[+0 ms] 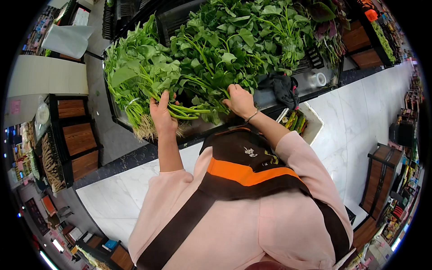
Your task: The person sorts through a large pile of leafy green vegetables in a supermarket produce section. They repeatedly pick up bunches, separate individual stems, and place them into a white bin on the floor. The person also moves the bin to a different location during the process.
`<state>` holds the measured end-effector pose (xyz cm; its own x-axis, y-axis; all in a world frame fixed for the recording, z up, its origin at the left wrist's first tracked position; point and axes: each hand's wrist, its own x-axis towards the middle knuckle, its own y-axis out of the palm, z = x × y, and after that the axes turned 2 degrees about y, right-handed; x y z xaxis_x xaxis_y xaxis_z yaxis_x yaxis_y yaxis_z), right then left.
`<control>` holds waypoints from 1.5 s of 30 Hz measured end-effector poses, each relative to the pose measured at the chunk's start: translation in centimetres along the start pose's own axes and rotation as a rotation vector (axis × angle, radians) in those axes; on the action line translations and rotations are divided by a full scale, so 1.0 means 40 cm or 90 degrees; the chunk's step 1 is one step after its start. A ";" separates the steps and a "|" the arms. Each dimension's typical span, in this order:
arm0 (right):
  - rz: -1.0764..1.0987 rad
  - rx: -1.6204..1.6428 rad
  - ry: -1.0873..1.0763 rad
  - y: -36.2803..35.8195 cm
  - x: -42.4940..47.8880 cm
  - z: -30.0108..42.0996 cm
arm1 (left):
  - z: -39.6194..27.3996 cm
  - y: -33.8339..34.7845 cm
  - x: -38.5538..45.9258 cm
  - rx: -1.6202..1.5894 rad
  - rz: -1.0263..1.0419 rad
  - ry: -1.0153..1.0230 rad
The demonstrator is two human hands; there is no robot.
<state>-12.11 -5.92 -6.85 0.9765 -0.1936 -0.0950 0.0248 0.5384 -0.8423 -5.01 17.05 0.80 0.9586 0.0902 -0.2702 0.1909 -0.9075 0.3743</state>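
Note:
My left hand (164, 113) holds a bunch of leafy green stems (187, 110), their cut ends pointing right. My right hand (240, 100) grips more green stems and leaves at the front edge of a large pile of leafy greens (216, 44). Left of my left hand lie bunched greens with pale roots (144, 126), bound by a light tie. A dark crumpled cloth (281, 90) lies to the right of my right hand, and a roll of clear tape (319, 79) stands farther right on the display.
Red-leaved greens (330, 30) lie at the back right. Below the display's front edge, a white foam box (315, 123) holds vegetable scraps. Wooden-panelled shelves (79, 135) stand at the left, with brown roots beside them. Pale marble-look tiles (364, 98) cover the floor.

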 end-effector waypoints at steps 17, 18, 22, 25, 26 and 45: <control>0.028 0.614 0.154 -0.330 0.064 -0.007 | 0.143 0.124 0.016 -0.150 0.095 -0.052; 0.028 0.640 0.148 -0.344 0.063 0.005 | 0.154 0.127 0.015 -0.147 0.091 -0.063; -0.032 0.651 0.093 -0.382 0.046 0.050 | 0.184 0.141 0.002 -0.109 0.066 -0.099; -0.064 0.672 0.067 -0.410 0.036 0.068 | 0.190 0.139 0.002 -0.130 0.079 -0.080; -0.078 0.692 0.067 -0.422 0.033 0.079 | 0.190 0.139 0.003 -0.126 0.081 -0.081; 0.156 0.358 0.056 -0.212 -0.022 0.130 | 0.193 0.110 0.021 -0.247 0.121 -0.242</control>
<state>-12.06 -6.05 3.12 0.9475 -0.0635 -0.3134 -0.0653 0.9211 -0.3839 -4.98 9.97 -4.63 0.8543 -0.2783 -0.4391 0.1547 -0.6702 0.7258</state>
